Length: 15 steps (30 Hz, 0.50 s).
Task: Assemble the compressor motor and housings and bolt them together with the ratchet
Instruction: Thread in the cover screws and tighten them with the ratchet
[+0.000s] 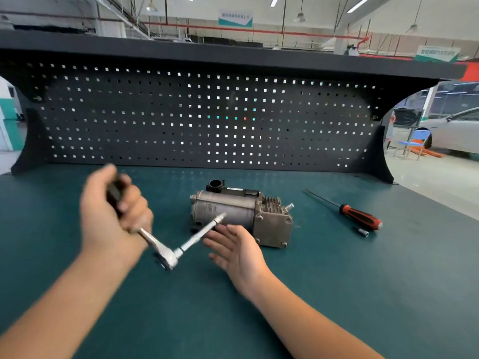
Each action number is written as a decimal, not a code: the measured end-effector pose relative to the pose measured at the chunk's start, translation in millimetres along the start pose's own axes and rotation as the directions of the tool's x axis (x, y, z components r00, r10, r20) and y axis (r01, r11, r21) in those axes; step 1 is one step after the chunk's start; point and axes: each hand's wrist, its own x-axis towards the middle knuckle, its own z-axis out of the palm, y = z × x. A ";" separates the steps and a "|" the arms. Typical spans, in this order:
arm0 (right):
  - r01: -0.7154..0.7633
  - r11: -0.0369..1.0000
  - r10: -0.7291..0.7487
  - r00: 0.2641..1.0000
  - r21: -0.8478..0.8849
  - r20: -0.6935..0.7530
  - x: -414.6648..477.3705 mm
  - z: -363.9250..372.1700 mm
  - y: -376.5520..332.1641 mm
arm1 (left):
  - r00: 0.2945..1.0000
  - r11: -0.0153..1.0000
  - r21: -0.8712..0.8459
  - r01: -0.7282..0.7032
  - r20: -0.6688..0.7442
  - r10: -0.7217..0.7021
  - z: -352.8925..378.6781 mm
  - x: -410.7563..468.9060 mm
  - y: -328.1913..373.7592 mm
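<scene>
- On the green workbench (337,294), the assembled compressor (241,216) lies on its side.
- Left hand (111,211) grips the ratchet (166,251), its extension bar angled toward the compressor.
- Right hand (237,250) hovers beside it, fingers spread, holding nothing.
- Right of it lies a red-handled screwdriver (360,216).

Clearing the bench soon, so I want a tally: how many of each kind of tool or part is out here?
compressor: 1
ratchet, gripped by the left hand: 1
screwdriver: 1
loose socket: 1
Total: 4
</scene>
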 end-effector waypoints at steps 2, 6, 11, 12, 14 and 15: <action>0.030 0.998 -0.029 1.000 0.055 -0.004 -4.6 -6.3 -1.4 | 0.997 0.997 0.006 0.075 0.031 -0.075 -0.6 -16.0 -26.9; 0.085 0.993 -0.075 0.989 0.079 -0.127 -0.9 -14.6 -1.3 | 0.978 0.978 0.117 0.174 0.100 -0.186 -14.3 -31.0 -56.9; 0.091 0.990 -0.070 0.979 0.106 -0.189 3.6 -19.4 -1.9 | 0.958 0.967 0.130 0.219 0.158 -0.238 -16.3 -32.8 -65.8; 0.105 0.989 -0.083 0.977 0.106 -0.199 3.1 -20.6 -3.7 | 0.958 0.967 0.125 0.222 0.154 -0.240 -15.9 -32.3 -65.3; 0.130 0.987 -0.106 0.968 0.095 -0.226 2.4 -22.0 -6.4 | 0.961 0.965 0.108 0.239 0.115 -0.251 -16.1 -31.2 -65.0; 0.144 0.986 -0.118 0.962 0.087 -0.248 3.1 -23.3 -6.3 | 0.960 0.962 0.096 0.254 0.095 -0.263 -17.3 -30.4 -66.7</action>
